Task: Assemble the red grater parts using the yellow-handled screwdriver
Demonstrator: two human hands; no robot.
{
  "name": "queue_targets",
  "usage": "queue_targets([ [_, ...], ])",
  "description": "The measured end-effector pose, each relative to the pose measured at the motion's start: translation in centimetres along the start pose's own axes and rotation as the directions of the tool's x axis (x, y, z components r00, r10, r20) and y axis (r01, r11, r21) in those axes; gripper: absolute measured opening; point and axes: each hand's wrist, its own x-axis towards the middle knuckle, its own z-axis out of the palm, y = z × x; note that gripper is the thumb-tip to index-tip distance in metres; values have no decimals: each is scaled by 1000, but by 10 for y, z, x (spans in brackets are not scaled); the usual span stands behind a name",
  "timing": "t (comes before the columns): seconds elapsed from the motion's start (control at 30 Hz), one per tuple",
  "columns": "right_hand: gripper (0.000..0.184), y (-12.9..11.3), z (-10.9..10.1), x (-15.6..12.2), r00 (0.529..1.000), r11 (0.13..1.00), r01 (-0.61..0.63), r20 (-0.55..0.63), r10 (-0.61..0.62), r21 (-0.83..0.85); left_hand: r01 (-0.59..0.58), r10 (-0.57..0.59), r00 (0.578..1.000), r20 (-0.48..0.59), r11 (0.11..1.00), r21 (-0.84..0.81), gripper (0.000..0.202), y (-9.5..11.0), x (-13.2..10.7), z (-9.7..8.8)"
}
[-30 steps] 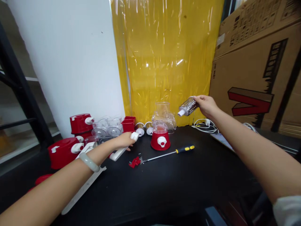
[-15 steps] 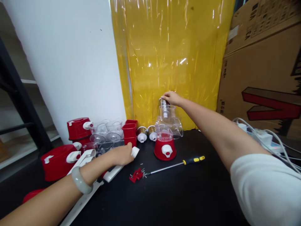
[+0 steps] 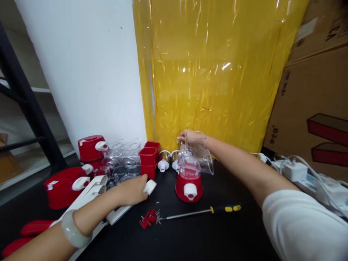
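Observation:
My left hand (image 3: 133, 190) is closed round a white plastic handle (image 3: 150, 187), whose end sticks out past the fingers. My right hand (image 3: 191, 135) reaches behind a clear plastic grater housing (image 3: 204, 159), fingers closed on the upper end of a metal grater drum (image 3: 180, 145). The clear housing and neighbouring parts partly hide this drum. In front of the housing stands a red base (image 3: 189, 186) with a white knob. Two other grater drums, one nearest the red cups (image 3: 164, 161), lie by the yellow curtain.
A long screwdriver (image 3: 201, 212) lies near small red pieces (image 3: 148, 219) and loose screws (image 3: 158, 218). Red bases (image 3: 63, 186), clear housings (image 3: 130, 148), red square cups (image 3: 148, 156) and white strips (image 3: 94, 188) crowd the left. White cables and plugs (image 3: 296, 170) sit right.
My right hand has lowered the grater drum from above the clear housing to behind it. My left hand keeps the white handle near the red cups. The view has shifted slightly.

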Motion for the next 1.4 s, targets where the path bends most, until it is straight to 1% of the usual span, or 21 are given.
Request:
queue_targets([
  [0.03,38,1,4,1,1000,1000,-15,10,15,-7,0,0,1000,3,1000,-25,30,-1,0,1],
  [0.07,40,3,8,3,999,999,-41,-21,40,-27,9,-9,1000,7,999,-42,31,-1,0,1],
  [0.13,42,10,14,10,997,995,-47,57,52,-85,-16,17,1000,13,997,-76,30,-3,-1,2],
  [0.17,41,13,17,15,997,994,-50,61,56,-96,-31,32,999,7,996,-89,29,-4,-2,2],
  [0.27,37,24,21,24,997,997,-7,76,13,-77,-34,36,999,13,995,-98,30,-8,-6,-1],
  [0.3,36,26,20,25,997,999,38,68,-35,-31,-45,48,999,24,994,-99,32,-9,-7,-3],
  [0.33,35,27,18,23,997,998,58,44,-59,21,-63,68,997,43,992,-106,35,-12,-8,-5],
  [0.4,31,25,10,13,998,993,46,-39,-42,109,-114,121,991,52,986,-118,42,-16,-9,-9],
  [0.5,24,15,-14,-14,980,994,-11,-197,33,112,-209,215,975,58,974,-90,49,-22,-7,-16],
  [0.57,31,7,-30,-36,941,982,-97,-305,143,161,-266,272,959,75,961,-74,50,-25,-6,-21],
  [0.63,44,-2,-40,-57,881,941,-142,-394,262,307,-309,314,946,82,949,-66,50,-29,-4,-27],
  [0.7,56,-8,-43,-74,803,863,-97,-473,362,495,-338,341,939,50,940,-55,49,-32,-3,-34],
  [0.77,64,-13,-40,-86,734,791,-12,-532,423,612,-356,355,935,-19,934,-43,46,-32,-3,-42],
  [0.83,68,-20,-38,-95,702,758,47,-561,438,651,-378,372,922,-107,925,-38,48,-27,-3,-48],
  [0.9,74,-33,-40,-101,709,757,82,-572,412,648,-400,384,898,-215,916,-36,57,-15,-6,-50],
  [0.97,77,-50,-46,-108,749,807,89,-574,333,584,-425,400,881,-252,904,-53,62,1,-9,-47],
  [1.07,70,-79,-51,-116,805,941,32,-567,175,336,-433,395,885,-247,893,-120,65,27,-13,-31],
  [1.13,65,-91,-48,-119,830,984,-24,-545,117,176,-431,383,889,-251,886,-171,67,42,-11,-18],
  [1.23,66,-96,-35,-118,863,996,-84,-499,85,24,-395,334,908,-254,884,-248,74,59,-2,-2],
  [1.3,68,-95,-27,-114,856,992,-116,-511,80,-39,-387,311,911,-269,870,-305,78,67,4,3],
  [1.4,63,-93,-22,-108,846,980,-164,-528,81,-112,-354,258,927,-274,844,-404,79,77,13,4],
])
